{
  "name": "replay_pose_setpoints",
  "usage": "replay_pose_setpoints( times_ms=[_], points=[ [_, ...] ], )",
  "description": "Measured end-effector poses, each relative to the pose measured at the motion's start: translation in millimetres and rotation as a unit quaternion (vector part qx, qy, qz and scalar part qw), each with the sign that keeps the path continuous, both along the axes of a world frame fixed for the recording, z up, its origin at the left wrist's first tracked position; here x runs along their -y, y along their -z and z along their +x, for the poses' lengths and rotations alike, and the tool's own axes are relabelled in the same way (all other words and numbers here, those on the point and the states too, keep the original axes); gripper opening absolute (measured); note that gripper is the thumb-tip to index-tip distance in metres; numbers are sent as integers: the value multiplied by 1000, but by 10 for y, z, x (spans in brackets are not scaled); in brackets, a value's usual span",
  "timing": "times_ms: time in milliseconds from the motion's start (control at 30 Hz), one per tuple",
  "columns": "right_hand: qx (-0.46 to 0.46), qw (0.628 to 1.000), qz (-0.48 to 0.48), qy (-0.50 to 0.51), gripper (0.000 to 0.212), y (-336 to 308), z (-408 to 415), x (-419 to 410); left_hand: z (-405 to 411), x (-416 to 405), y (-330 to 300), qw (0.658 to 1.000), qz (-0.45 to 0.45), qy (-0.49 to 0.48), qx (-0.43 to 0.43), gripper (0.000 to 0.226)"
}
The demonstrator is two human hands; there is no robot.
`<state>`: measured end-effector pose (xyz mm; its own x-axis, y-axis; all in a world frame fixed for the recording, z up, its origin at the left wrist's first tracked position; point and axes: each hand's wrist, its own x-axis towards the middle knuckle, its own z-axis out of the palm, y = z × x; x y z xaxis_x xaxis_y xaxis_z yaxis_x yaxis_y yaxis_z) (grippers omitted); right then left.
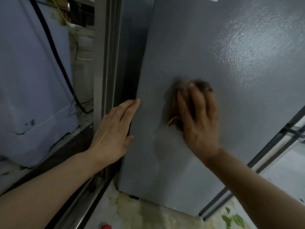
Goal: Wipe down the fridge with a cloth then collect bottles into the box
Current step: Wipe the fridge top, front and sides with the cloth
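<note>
right hand (pixel 200 119) pressing a cloth (pixel 177 103) flat on the grey fridge (pixel 231 80) side, left hand (pixel 112 133) braced at the fridge's edge.

head view: the right hand lies with fingers spread and flat, palm pinning the dark brownish cloth to the panel; the cloth shows just beyond the fingertips and to the left of the hand, blurred. the left hand is open, fingers straight and together, resting along the fridge's left edge, fingertips at the corner, gripping nothing. left of that hand runs a grey frame (pixel 102 80), and beyond it a pale blue surface (pixel 33 80) crossed by a black cable (pixel 54 47). below both forearms is a patterned floor (pixel 148 215) with a small red object (pixel 105 226) at the bottom edge.
</note>
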<state>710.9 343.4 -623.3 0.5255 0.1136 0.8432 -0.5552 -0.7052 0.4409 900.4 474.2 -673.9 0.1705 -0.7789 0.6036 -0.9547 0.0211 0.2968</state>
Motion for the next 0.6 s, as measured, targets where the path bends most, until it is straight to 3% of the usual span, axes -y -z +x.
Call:
replay_pose_setpoints(
  times_ms=[133, 200, 267, 333, 433, 500, 600],
  points=[
    [-251, 967, -50, 12, 51, 557, -90, -4, 52, -55, -38, 998, -5, 50, -49, 100],
    [-325, 941, -90, 27, 50, 540, -161, 1, 63, -91, -55, 992, -5, 69, -104, 95],
    [-265, 959, -98, 14, 46, 252, -107, 4, 79, -124, -41, 986, 1, 80, -143, 87],
    [-121, 989, -81, 4, 40, -190, 70, -1, 107, -152, -3, 983, 7, 89, -162, 81],
    [20, 998, -67, 2, 38, -446, 349, -1, 147, -173, 64, 981, 14, 86, -176, 80],
    [1, 999, -48, -10, 41, -243, 422, -28, 180, -187, 99, 982, 9, 66, -178, 79],
    [-154, 987, -34, -9, 42, 275, 396, -61, 212, -231, 145, 982, -2, 28, -186, 77]
  ],
)
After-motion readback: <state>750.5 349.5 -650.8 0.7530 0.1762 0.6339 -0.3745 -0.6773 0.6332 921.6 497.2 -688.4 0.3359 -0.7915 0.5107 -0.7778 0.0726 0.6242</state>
